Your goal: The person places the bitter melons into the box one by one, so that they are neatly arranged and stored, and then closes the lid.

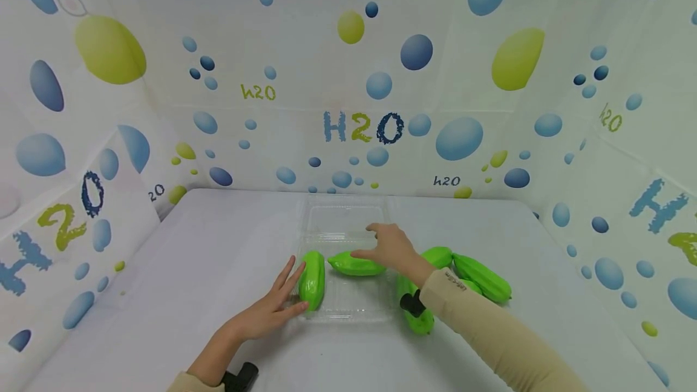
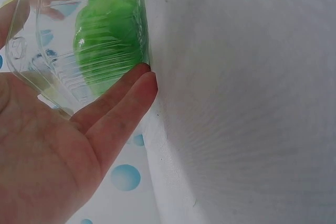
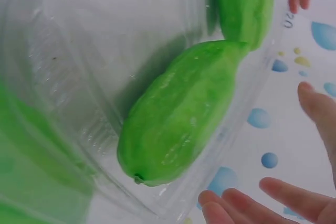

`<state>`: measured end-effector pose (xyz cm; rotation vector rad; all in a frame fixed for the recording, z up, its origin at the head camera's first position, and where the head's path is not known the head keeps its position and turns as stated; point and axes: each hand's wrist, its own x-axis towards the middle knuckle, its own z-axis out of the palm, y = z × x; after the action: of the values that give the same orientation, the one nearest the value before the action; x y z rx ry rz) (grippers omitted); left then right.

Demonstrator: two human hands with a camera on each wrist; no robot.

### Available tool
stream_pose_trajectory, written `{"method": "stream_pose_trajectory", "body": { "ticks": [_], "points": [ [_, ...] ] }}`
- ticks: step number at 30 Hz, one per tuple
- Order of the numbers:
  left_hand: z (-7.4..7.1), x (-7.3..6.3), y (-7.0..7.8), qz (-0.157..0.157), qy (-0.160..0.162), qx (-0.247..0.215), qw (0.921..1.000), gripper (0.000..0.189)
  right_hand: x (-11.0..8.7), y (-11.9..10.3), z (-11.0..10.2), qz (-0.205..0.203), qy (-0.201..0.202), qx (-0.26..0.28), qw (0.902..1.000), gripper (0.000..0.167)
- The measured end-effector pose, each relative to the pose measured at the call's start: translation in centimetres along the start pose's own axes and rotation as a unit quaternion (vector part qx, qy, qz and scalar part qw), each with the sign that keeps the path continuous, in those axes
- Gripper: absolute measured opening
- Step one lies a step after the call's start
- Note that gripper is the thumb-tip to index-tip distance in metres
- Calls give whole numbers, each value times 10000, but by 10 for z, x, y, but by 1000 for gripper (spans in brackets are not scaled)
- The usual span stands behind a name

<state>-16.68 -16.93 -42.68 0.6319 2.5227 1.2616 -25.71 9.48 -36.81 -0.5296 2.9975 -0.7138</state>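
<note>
A clear plastic clamshell box (image 1: 359, 304) lies on the table with its lid (image 1: 345, 219) folded back. Inside it, one green ridged toy vegetable (image 1: 312, 280) stands lengthwise along the left wall, and a second green vegetable (image 3: 181, 114) lies crosswise near the back. My left hand (image 1: 272, 307) has its fingers spread at the box's left side; in the left wrist view two straight fingertips (image 2: 147, 80) touch the outer wall. Over the box's back right part is my right hand (image 1: 394, 250), thumb and fingers apart with nothing between them.
Several more green vegetables (image 1: 484, 277) lie in a group on the white table (image 1: 218, 241), right of the box and partly behind my right sleeve (image 1: 479, 337). A curtain (image 1: 305, 47) printed with blue and yellow drops surrounds the table's back and sides.
</note>
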Motion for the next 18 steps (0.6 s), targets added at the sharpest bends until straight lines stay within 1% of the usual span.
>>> {"method": "stream_pose_trajectory", "body": {
  "ticks": [6, 9, 13, 18],
  "points": [
    [-1, 0, 0, -21, -2, 15, 10000, 76, -2, -4, -6, 90, 89, 359, 9993, 82],
    [-1, 0, -1, -18, 16, 47, 10000, 76, -4, -5, -10, 93, 193, 531, 9984, 85],
    [-1, 0, -1, 7, 11, 60, 10000, 76, -8, -6, -15, 58, 349, 894, 9954, 86],
    [-1, -1, -1, 33, -11, 23, 10000, 76, -10, -2, -22, 137, 486, 1248, 9909, 87]
  ]
}}
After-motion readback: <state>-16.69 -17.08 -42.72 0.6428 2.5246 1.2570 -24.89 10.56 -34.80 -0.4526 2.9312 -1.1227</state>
